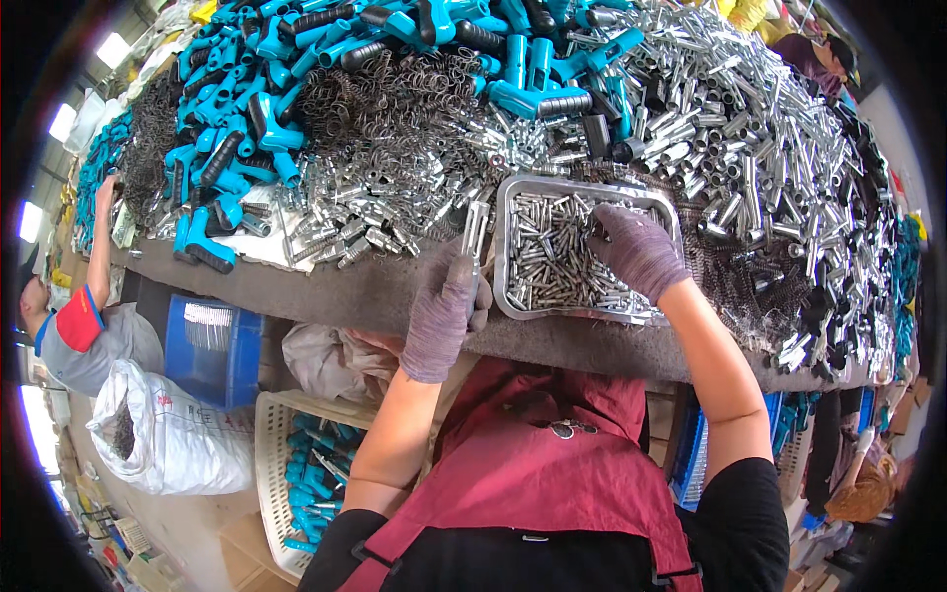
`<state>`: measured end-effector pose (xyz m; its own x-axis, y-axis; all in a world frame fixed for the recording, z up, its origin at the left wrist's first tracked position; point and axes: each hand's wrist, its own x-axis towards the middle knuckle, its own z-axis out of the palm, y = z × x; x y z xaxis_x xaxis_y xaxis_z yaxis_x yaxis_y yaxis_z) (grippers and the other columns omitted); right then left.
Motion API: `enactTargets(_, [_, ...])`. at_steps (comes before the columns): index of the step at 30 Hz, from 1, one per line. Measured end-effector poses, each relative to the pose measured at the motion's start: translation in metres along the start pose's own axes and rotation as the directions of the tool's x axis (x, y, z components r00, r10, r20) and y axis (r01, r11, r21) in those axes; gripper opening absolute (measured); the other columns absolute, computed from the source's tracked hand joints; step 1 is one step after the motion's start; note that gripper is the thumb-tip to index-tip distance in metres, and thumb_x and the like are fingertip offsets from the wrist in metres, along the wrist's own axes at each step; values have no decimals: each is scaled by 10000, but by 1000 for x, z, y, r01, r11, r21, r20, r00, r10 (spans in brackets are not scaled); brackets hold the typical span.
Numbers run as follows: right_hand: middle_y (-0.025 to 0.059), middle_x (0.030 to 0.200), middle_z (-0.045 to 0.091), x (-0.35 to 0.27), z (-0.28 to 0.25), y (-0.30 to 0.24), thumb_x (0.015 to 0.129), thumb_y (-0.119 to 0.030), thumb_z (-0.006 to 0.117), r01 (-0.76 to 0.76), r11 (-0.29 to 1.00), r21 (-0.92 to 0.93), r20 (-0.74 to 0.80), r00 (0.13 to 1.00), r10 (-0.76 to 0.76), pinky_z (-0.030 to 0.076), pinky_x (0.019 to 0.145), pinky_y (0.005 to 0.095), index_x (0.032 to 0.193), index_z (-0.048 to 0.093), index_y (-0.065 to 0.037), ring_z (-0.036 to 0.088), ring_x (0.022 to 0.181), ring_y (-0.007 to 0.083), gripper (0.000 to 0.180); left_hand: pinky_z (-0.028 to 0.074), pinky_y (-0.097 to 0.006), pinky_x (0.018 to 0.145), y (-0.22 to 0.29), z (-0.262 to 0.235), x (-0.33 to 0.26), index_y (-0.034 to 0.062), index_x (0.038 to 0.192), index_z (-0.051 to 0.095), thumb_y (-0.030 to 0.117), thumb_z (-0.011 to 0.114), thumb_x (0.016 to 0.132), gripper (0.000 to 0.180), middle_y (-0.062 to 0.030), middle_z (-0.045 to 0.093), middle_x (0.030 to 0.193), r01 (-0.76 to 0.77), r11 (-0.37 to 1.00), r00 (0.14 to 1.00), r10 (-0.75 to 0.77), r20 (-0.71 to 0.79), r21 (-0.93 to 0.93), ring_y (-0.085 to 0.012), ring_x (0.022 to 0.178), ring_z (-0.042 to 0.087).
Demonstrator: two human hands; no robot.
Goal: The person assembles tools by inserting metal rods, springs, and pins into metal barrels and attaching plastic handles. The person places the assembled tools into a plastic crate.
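My left hand, in a greyish-purple knit glove, is closed round a slotted silver metal tube held upright in front of the bench edge. My right hand, gloved alike, reaches into a clear plastic tray. Its fingers are bent down among the small metal pins lying there; their tips are partly hidden, so whatever they pinch does not show. Just beyond the left hand lies a heap of small silver metal parts.
Teal handles with black grips, dark coil springs and silver tubes are piled across the bench. Below stand a cream crate of teal parts, a blue bin and a white sack. A co-worker's arm reaches in at left.
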<state>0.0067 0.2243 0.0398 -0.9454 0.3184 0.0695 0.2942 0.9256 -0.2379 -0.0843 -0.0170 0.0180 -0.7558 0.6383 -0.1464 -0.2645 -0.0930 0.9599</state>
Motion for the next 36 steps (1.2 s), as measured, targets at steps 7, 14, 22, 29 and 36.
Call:
enactTargets(7, [103,968,622,36,-48,-13,795,-193,619,12,999,40,-336,942,2,502,756,354,1050,571,-129,613,888,252,268,267,-164,359,2,8,-7,70,1180,510,491,595,821,560,6,540,661,78,989,995,-70,64,-124,-34,442,431])
enactTargets(14, [70,933,598,16,-65,-57,783,-160,583,637,700,-322,87,756,-649,510,740,346,981,620,-147,603,872,257,202,308,-174,433,19,5,-16,56,1205,500,358,551,885,443,15,521,650,119,984,934,-156,322,133,-36,482,411])
enactTargets(22, [138,1013,572,-60,-37,-66,771,-189,618,544,782,304,294,727,-621,487,758,372,1116,527,-46,576,913,292,384,315,-200,451,-24,20,-48,41,1264,429,409,626,818,610,-2,522,708,172,976,769,-219,601,135,-48,516,404])
enactTargets(29, [147,1033,551,-113,-12,-27,842,-150,613,104,569,815,-11,986,-165,457,801,338,1142,513,-26,563,937,251,340,322,-173,470,-12,38,-45,21,1259,453,300,573,870,494,-9,549,770,335,916,765,-402,503,222,-36,527,401])
enactTargets(36, [160,965,567,-159,1,-17,850,-245,576,-88,429,899,7,982,188,444,813,343,1090,520,-32,562,927,277,326,460,-256,637,-57,63,-60,11,1277,421,224,602,829,528,-68,573,1038,636,701,714,-376,591,-323,-117,817,553])
